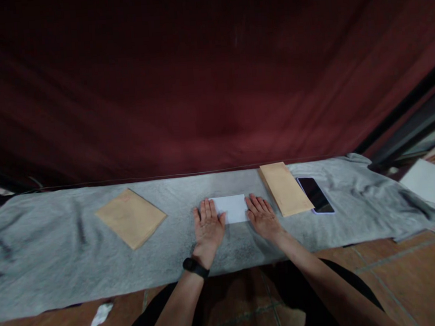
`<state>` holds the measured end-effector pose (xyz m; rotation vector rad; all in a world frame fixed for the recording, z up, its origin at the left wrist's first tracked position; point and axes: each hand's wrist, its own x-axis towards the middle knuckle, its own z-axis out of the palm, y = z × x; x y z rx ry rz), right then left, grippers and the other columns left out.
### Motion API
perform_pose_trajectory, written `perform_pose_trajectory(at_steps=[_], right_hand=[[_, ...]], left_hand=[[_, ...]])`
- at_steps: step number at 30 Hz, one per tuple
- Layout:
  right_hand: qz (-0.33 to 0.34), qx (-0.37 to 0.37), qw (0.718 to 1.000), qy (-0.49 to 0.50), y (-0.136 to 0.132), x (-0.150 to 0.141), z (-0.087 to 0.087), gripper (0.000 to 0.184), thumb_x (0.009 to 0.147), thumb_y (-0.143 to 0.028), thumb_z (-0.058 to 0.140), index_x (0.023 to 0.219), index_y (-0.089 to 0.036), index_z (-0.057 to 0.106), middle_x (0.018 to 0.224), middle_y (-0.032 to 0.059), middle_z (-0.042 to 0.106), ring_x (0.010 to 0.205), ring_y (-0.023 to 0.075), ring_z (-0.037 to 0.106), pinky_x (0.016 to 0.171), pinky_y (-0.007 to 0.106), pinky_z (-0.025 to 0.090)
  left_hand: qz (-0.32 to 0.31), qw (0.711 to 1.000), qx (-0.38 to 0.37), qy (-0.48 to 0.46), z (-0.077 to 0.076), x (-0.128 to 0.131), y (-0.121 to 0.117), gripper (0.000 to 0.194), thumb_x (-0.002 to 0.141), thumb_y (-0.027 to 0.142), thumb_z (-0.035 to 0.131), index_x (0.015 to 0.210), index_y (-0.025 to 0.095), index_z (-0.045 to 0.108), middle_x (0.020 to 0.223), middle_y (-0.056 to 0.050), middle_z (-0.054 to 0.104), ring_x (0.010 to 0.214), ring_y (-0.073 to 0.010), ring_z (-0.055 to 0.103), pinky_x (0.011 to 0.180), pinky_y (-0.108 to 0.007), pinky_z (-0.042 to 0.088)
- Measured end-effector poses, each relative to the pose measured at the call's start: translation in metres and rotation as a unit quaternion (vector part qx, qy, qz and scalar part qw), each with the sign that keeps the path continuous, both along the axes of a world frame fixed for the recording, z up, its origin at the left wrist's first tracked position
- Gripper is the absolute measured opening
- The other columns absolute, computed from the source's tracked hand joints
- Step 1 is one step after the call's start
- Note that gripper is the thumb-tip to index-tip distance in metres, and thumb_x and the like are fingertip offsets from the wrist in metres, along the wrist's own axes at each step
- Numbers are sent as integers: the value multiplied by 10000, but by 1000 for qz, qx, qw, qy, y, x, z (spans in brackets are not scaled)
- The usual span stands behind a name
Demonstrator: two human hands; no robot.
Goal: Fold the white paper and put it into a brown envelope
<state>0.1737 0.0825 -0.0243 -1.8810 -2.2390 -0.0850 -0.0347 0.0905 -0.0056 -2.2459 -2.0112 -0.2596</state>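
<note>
A white sheet of paper (234, 209), apparently folded into a small rectangle, lies flat on the grey cloth (182, 185) in front of me. My left hand (209, 223) rests palm down on its left end, fingers stretched out. At the right end my right hand (263, 217) also lies flat, with its fingers touching the paper's edge. To the right is a stack of brown envelopes (288, 190), close to my right fingers. Another stack of brown envelopes (130, 219) sits turned at an angle, farther off to the left.
A phone (316, 196) lies partly under the right-hand envelopes. Behind the cloth hangs a dark red curtain (206, 109). White paper (431, 183) is at the far right. A crumpled white scrap (101, 315) lies on the tiled floor (404, 274).
</note>
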Motion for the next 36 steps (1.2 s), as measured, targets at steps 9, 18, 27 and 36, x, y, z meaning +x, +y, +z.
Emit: perform_pose_trajectory(at_steps=[9, 18, 27, 36], right_hand=[[-15, -18, 1000, -3, -1, 3, 6, 519, 1024, -297, 372, 1524, -161, 414, 1597, 105, 367, 1469, 294, 344, 1188, 470, 276], [38, 10, 995, 90, 1, -5, 18, 557, 1021, -266, 355, 1537, -55, 336, 1599, 176, 343, 1493, 264, 300, 1199, 476, 303], [151, -18, 983, 100, -17, -38, 21, 627, 987, -398, 496, 1521, -87, 388, 1589, 176, 366, 1478, 292, 332, 1219, 487, 291], [144, -1, 985, 91, -18, -43, 23, 606, 958, -364, 568, 1490, -102, 444, 1556, 180, 424, 1435, 302, 406, 1205, 484, 311]], left_hand=[[7, 999, -38, 11, 5, 0, 1, 631, 1013, 399, 324, 1523, 27, 346, 1598, -220, 322, 1494, -325, 299, 1216, -566, 199], [0, 999, -8, -39, 4, -4, 1, 583, 1009, 351, 339, 1494, 33, 403, 1553, -211, 425, 1449, -317, 387, 1194, -494, 282], [9, 974, -19, -226, 10, -20, 14, 562, 904, 188, 511, 1448, 63, 444, 1322, -191, 634, 1242, -264, 584, 1064, -376, 454], [72, 886, -64, -454, 12, -21, 21, 615, 761, 75, 606, 1369, 149, 549, 1144, -118, 641, 1029, -230, 654, 985, -386, 505]])
